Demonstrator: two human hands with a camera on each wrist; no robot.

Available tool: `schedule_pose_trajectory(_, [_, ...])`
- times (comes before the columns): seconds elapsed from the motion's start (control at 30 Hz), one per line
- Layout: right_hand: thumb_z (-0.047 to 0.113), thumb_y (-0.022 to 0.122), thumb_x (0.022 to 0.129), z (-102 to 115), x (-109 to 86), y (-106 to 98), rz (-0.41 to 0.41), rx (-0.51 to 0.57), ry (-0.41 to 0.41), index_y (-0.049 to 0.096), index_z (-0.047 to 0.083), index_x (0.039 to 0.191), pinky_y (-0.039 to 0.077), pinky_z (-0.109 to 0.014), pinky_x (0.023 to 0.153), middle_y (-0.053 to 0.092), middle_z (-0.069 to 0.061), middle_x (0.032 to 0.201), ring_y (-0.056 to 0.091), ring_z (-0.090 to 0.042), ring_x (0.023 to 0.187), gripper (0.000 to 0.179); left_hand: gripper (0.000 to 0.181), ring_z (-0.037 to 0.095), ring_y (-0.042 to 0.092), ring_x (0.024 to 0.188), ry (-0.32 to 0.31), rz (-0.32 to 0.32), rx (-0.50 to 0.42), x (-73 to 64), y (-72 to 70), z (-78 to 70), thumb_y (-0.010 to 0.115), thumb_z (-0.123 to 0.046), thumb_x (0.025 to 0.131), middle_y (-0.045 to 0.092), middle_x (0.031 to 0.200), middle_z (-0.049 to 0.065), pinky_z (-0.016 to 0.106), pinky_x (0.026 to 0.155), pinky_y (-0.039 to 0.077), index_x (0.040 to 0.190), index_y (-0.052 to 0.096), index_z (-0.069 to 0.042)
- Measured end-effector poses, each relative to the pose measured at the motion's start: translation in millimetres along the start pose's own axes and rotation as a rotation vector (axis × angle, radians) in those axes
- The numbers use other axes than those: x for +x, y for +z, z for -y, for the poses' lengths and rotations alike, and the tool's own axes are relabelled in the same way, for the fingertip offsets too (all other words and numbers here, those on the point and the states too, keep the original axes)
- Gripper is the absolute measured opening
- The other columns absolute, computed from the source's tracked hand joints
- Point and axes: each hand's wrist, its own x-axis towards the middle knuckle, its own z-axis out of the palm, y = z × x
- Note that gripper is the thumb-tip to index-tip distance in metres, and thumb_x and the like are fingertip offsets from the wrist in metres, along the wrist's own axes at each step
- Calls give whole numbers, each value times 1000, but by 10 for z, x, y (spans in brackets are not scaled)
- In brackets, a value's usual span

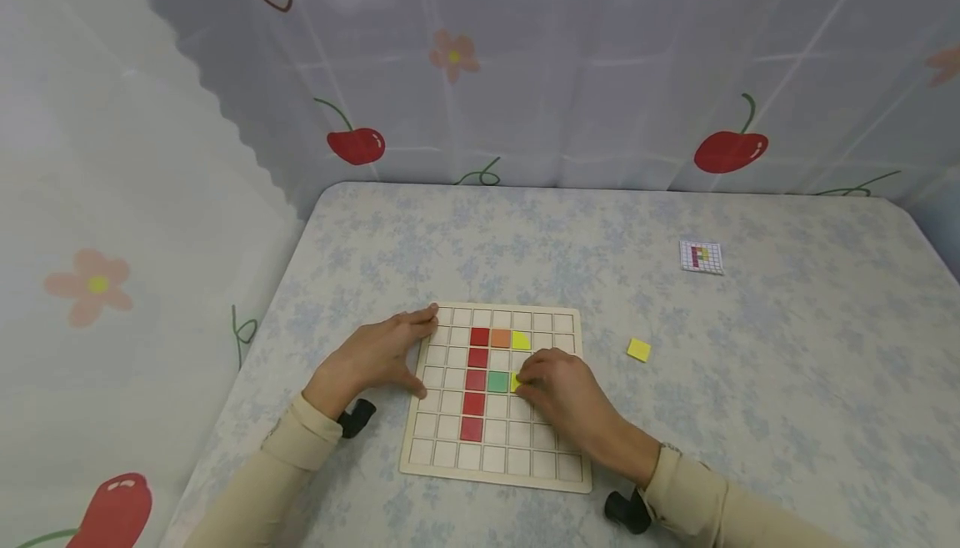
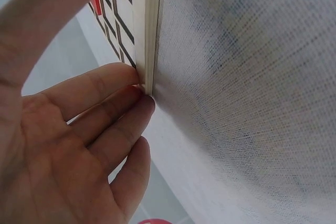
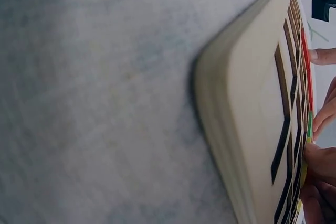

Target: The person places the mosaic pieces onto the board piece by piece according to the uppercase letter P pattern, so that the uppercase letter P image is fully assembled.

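Note:
A pale wooden grid board lies on the table in the head view. My left hand rests along its left edge, thumb spread from the fingers; in the left wrist view the fingertips touch the board's rim. With thumb and fingers my right hand pinches a yellow tile, partly hidden, at the cell right of a green square tile. Several red square tiles form a column. Beside the top red one sit an orange square and a yellow rounded-corner tile.
A loose yellow square tile lies on the table right of the board. Farther back at the right is a small pattern card with a coloured grid. The patterned tablecloth meets a hanging curtain behind.

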Motion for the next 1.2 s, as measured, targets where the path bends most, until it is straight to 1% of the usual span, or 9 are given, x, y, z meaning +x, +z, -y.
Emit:
schedule_pose_trajectory(0.1, [4, 83, 77, 1, 4, 1, 3, -9, -11, 78, 9, 82, 54, -31, 79, 69, 2, 92, 64, -15, 91, 9, 102, 31, 35, 142, -3, 2, 7, 2, -21, -9, 91, -40, 66, 26, 161, 7, 46, 93, 50, 149, 43, -5])
schedule_pose_trajectory(0.3, [1, 80, 79, 9, -31, -24, 30, -27, -68, 80, 6, 88, 56, -31, 80, 71, -3, 100, 64, -19, 98, 10, 102, 32, 35, 141, -5, 1, 9, -2, -46, -25, 92, -39, 66, 27, 160, 8, 46, 93, 50, 148, 43, -4])
schedule_pose_trajectory(0.43, [4, 79, 82, 3, -85, -71, 48, -20, -66, 81, 7, 92, 55, -31, 83, 72, -3, 104, 64, -19, 101, 11, 101, 32, 34, 142, -10, 6, -19, -10, -33, -42, 91, -38, 67, 26, 161, 7, 47, 94, 49, 149, 43, -4])
schedule_pose_trajectory(0.5, [5, 78, 83, -20, -101, -117, 34, -12, -39, 80, 7, 95, 55, -32, 83, 72, -3, 104, 65, -18, 102, 13, 101, 32, 35, 142, -11, 7, -26, -18, -25, -47, 91, -38, 67, 26, 161, 7, 47, 93, 50, 149, 43, -4])
schedule_pose_trajectory(0.6, [6, 78, 83, -115, -117, -213, -9, 5, 26, 79, 5, 102, 56, -36, 83, 73, -4, 107, 65, -20, 102, 19, 101, 32, 35, 142, -19, 9, -24, -32, -12, -43, 91, -38, 67, 26, 161, 7, 48, 92, 50, 149, 43, -4])
schedule_pose_trajectory(0.7, [10, 79, 83, -267, -144, -324, -55, 32, 100, 77, 3, 108, 55, -42, 84, 72, -7, 109, 66, -24, 103, 26, 101, 31, 35, 142, -27, 4, -12, -47, -7, -29, 91, -38, 67, 26, 161, 7, 48, 92, 50, 149, 43, -4])
schedule_pose_trajectory(0.87, [14, 80, 83, -520, -258, -533, -122, 53, 202, 74, 1, 114, 53, -51, 86, 70, -13, 117, 64, -33, 109, 35, 102, 32, 35, 141, -23, -6, -13, -53, -11, -12, 92, -38, 66, 26, 161, 7, 49, 94, 49, 149, 43, -5])
schedule_pose_trajectory(1.03, [14, 80, 83, -698, -372, -710, -161, 35, 260, 72, 0, 117, 51, -54, 87, 68, -15, 121, 64, -34, 107, 37, 102, 33, 35, 141, -24, -8, -18, -38, -20, -20, 93, -38, 65, 27, 160, 7, 49, 94, 49, 148, 44, -5])
schedule_pose_trajectory(1.2, [11, 81, 81, -802, -436, -809, -183, -18, 299, 71, -3, 117, 45, -60, 91, 68, -18, 119, 60, -40, 112, 40, 102, 37, 35, 140, -24, -3, -28, -20, -22, -36, 93, -37, 65, 27, 160, 6, 50, 94, 49, 148, 44, -5])
